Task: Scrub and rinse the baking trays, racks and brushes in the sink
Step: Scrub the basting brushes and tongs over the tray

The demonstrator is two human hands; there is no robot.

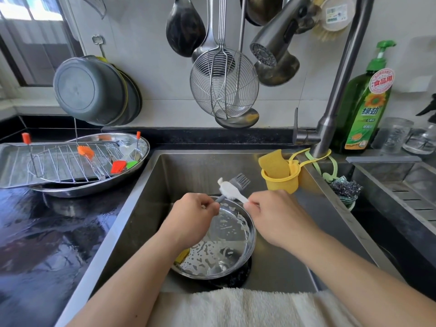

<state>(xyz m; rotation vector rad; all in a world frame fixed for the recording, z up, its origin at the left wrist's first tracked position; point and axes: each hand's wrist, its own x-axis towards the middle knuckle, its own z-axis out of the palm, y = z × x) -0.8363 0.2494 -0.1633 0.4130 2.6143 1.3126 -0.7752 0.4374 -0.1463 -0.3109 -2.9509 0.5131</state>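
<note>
A yellow thing is peeking half-hidden under the left forearm in the soapy steel bowl point(226, 251) sitting in the sink point(188, 166), while above it the left hand point(195, 213) is pinching the grey brush point(237, 182) by its handle and the right hand point(273, 208) is pinching a white foamy scrubber point(232, 191) against it, with trays and racks point(54, 164) lying apart on the worktop point(47, 232).

The sink point(179, 175) is brushed, matt steel. The bowl point(236, 260) in it is shiny polished metal streaked with white foam. The desk point(47, 232) is glossy wet black stone. At 6 o'clock lies a nubby cream towel point(236, 308). The soap bottle point(363, 109) is glossy green plastic.
</note>
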